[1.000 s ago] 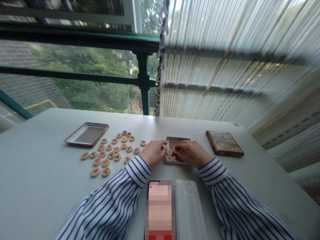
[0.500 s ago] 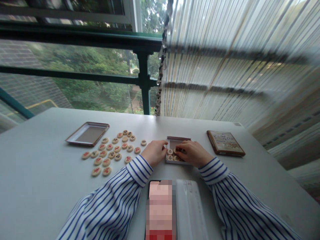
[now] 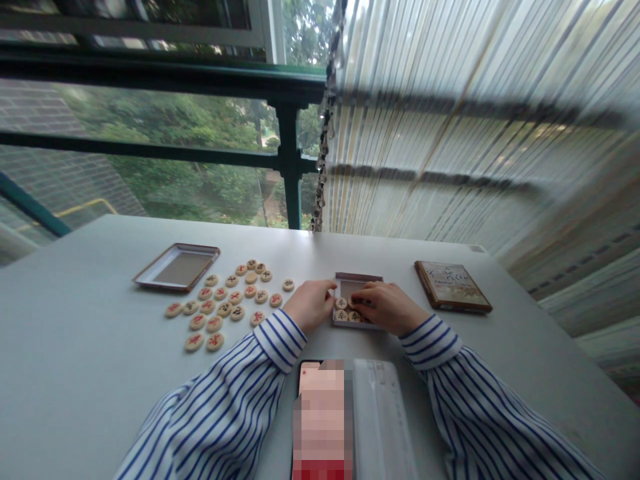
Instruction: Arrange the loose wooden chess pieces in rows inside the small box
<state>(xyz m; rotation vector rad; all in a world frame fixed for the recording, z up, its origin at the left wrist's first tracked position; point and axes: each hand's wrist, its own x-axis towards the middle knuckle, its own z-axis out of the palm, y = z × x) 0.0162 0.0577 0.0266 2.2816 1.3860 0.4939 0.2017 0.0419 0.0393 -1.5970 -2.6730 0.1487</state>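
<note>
A small shallow box [image 3: 359, 275] stands on the white table with several round Chinese chess pieces [image 3: 341, 315] laid in rows at its near end. My left hand [image 3: 311, 305] is curled against the box's left wall and grips it there. Inside the box, the fingers of my right hand [image 3: 389, 308] are closed on a chess piece [image 3: 351, 303], mostly covered by the fingertips. Left of my left hand, many loose chess pieces [image 3: 237, 313] with red or black characters are scattered on the table.
An open tray-like lid [image 3: 176, 269] lies at the far left. A brown-edged box with a printed cover [image 3: 453, 283] lies to the right. Close to me are a phone [image 3: 323, 413] with a blurred screen and a whitish translucent case [image 3: 383, 413]. Window and string curtain stand behind the table [image 3: 110, 373].
Both hands stay at the box almost unmoved; the right fingers shift very slightly over the piece. The whole view has drifted a little. The loose pieces lie as before.
</note>
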